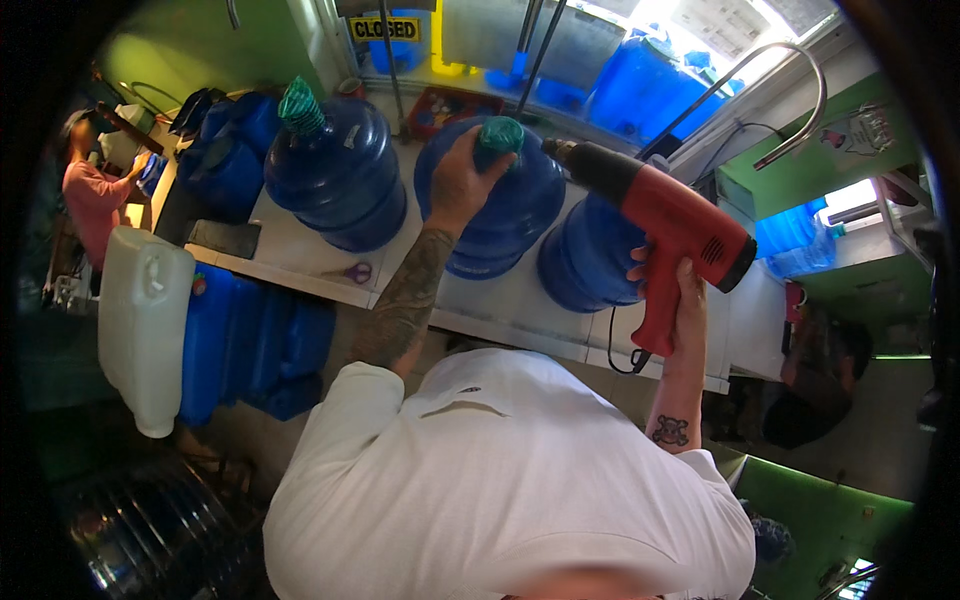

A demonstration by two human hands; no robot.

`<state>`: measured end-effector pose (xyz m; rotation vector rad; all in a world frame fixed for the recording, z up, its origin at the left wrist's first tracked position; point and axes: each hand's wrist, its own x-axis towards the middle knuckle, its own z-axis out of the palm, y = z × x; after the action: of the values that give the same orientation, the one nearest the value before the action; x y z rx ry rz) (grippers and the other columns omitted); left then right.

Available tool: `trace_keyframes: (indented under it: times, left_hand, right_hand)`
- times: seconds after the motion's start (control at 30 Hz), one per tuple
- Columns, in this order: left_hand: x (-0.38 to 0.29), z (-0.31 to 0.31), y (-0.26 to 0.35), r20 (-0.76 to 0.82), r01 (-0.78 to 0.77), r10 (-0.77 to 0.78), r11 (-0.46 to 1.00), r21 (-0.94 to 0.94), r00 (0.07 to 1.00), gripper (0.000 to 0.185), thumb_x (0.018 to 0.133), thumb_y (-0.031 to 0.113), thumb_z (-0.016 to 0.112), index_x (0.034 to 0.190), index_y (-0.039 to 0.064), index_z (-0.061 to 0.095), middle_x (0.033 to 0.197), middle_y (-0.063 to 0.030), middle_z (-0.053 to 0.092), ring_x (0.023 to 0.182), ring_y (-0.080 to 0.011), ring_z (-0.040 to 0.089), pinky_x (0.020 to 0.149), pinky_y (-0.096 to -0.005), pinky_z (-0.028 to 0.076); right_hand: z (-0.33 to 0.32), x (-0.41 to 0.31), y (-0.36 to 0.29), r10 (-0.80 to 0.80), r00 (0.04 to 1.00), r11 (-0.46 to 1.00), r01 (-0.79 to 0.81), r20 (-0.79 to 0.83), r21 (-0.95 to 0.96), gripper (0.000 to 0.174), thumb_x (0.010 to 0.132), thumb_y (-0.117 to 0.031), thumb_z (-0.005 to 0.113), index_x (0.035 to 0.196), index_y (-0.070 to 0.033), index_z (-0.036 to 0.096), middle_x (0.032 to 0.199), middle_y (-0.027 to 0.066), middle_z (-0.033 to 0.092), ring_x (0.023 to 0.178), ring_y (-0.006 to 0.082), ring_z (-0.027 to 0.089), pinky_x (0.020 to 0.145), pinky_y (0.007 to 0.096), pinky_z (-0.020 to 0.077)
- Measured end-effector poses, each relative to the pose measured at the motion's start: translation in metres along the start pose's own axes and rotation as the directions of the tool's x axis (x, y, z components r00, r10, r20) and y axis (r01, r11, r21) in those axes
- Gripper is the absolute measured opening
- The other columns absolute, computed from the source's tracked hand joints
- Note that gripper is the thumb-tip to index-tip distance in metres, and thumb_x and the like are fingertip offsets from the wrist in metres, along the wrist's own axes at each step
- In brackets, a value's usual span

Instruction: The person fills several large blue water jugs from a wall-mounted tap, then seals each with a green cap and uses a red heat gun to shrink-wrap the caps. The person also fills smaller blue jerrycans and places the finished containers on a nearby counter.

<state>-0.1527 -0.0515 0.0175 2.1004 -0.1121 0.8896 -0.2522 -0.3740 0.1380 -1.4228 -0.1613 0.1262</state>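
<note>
My left hand [459, 184] grips the neck of a large blue water bottle [487, 225], its fingers around the green plastic wrap on the cap [501, 136]. In my right hand [686, 292] is a red and black heat gun [667, 217], its nozzle pointing at the wrapped cap from the right with a gap between them. A second blue bottle [337, 180] stands to the left, with a twisted green plastic sleeve [301, 109] over its neck. Behind the heat gun stands a third blue bottle [589, 259], its top hidden.
Purple-handled scissors [358, 273] lie near the edge of the white counter [300, 270]. A red tray [450, 109] stands behind the bottles. Blue jugs and a white jug [142, 322] are at the left. A curved metal pipe [814, 90] hangs at upper right. Another person [94, 195] stands far left.
</note>
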Motion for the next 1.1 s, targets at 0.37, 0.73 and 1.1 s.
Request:
trace_keyframes:
  times: [0.37, 0.73, 1.1]
  left_hand:
    - [-0.002, 0.005, 0.004, -0.114, -0.071, 0.101, 0.967, 0.243, 0.988, 0.099, 0.086, 0.041, 0.079, 0.158, 0.003, 0.023, 0.151, -0.0243, 0.039, 0.141, -0.0389, 0.04, 0.113, -0.0513, 0.035]
    - [-0.012, -0.012, 0.002, -0.014, 0.058, -0.064, 0.969, -0.242, 0.998, 0.069, 0.104, 0.042, 0.056, 0.156, 0.003, 0.032, 0.136, -0.0144, 0.065, 0.127, -0.0296, 0.059, 0.112, -0.0401, 0.041]
    - [-0.009, -0.016, 0.007, 0.042, 0.199, -0.204, 0.857, -0.476, 0.978, 0.058, 0.11, 0.046, 0.037, 0.148, 0.003, 0.045, 0.136, -0.0161, 0.062, 0.132, -0.0287, 0.054, 0.115, -0.0401, 0.036]
  right_hand:
    - [-0.005, -0.006, -0.002, -0.028, 0.994, 0.995, 0.037, 0.105, -0.089, 0.071, 0.091, -0.052, 0.072, 0.137, -0.001, 0.054, 0.114, 0.0172, 0.071, 0.092, 0.0231, 0.073, 0.069, 0.03, 0.0579]
    - [-0.001, -0.004, 0.013, -0.039, 0.998, 0.998, 0.037, 0.051, 0.044, 0.07, 0.092, -0.052, 0.071, 0.137, -0.002, 0.054, 0.112, 0.0167, 0.071, 0.09, 0.0223, 0.073, 0.068, 0.0298, 0.057]
    - [-0.003, -0.004, 0.04, 0.083, 0.995, 0.996, -0.083, 0.054, -0.014, 0.067, 0.096, -0.051, 0.066, 0.138, -0.001, 0.053, 0.111, 0.016, 0.071, 0.088, 0.0213, 0.072, 0.067, 0.0291, 0.0576]
